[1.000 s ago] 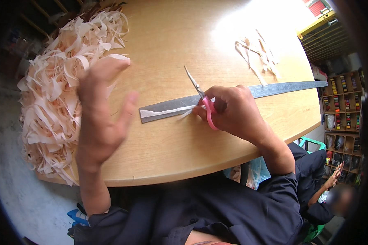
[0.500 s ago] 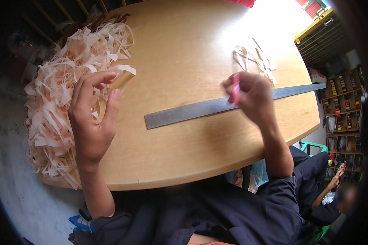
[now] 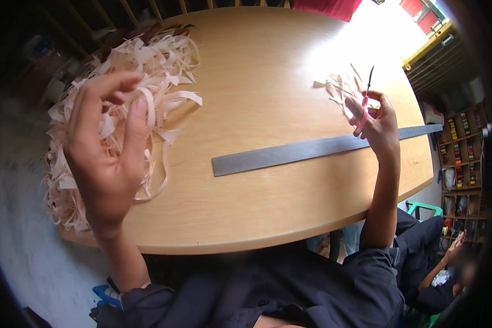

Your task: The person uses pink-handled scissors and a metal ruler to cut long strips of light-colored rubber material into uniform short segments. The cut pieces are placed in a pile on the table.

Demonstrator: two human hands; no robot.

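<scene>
My left hand (image 3: 106,147) is raised over a big heap of thin cream-pink strips (image 3: 164,54) at the table's left side. Its fingers are curved, with the thumb apart from them, and I see nothing between them. At the right, my right hand (image 3: 381,128) holds a small pair of scissors (image 3: 364,116) by their pink handles. Their dark blades point up and away from me. Beneath and beyond that hand lies a smaller bunch of loose cream strips (image 3: 339,87). A long steel ruler (image 3: 279,157) lies slantwise on the table, passing just below my right hand.
The wooden table (image 3: 246,213) has a rounded near edge. Red cloth (image 3: 333,8) lies at its far edge. Another person sits at the lower right by a green stool (image 3: 423,208). Behind stands a compartment shelf (image 3: 462,147) with colourful spools.
My right hand has moved right and away from me, turning so the scissors' blades now show. My left hand has moved slightly left and up. The view has shifted a little.
</scene>
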